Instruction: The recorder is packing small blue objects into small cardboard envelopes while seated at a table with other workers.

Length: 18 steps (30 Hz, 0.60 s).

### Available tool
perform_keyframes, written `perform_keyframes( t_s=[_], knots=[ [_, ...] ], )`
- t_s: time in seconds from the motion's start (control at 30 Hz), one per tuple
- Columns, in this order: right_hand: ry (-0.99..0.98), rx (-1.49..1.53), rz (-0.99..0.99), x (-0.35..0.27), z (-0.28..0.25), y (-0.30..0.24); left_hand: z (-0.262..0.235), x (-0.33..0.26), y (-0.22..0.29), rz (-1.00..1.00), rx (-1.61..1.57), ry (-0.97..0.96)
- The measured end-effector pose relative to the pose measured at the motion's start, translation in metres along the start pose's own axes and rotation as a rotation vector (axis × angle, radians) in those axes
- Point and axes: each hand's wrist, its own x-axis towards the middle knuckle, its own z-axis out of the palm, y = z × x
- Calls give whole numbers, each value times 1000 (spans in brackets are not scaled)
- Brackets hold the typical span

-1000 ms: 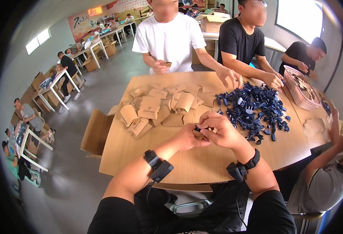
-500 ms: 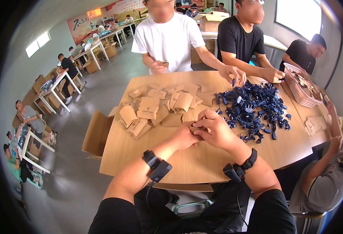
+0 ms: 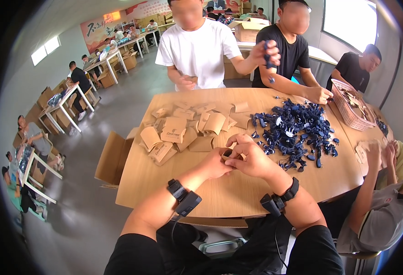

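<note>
Above the near middle of the table, my left hand (image 3: 214,164) is closed around a small brown cardboard pillow box (image 3: 227,157), whose dark opening faces up. My right hand (image 3: 252,159) pinches at that opening, thumb and fingertips close together. Whether anything small sits between those fingertips is hidden. Beyond my hands, to the left, lies a heap of brown pillow boxes (image 3: 173,129). Dark blue corded items (image 3: 297,130) with small oval parts are piled just right of my right hand.
Across the table a person in white (image 3: 197,50) lifts a blue corded item (image 3: 268,57). A person in black (image 3: 281,68) sits beside them. A pink basket (image 3: 350,110) of brown pieces stands at the right. An open carton (image 3: 112,158) is by the table's left edge.
The white-shirted person's hand has risen from the blue pile with an item. My hands stay nearly in place at the pillow box, its opening now showing more.
</note>
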Motion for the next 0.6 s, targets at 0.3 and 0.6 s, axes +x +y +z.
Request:
perform_keyframes(
  t_s=[0.3, 0.6],
  knots=[
    [133, -133, -54, 1, -2, -1, 0, 0, 1, 20, -132, -41],
    [3, -83, 12, 3, -4, 3, -3, 1, 6, -2, -33, -64]
  ],
)
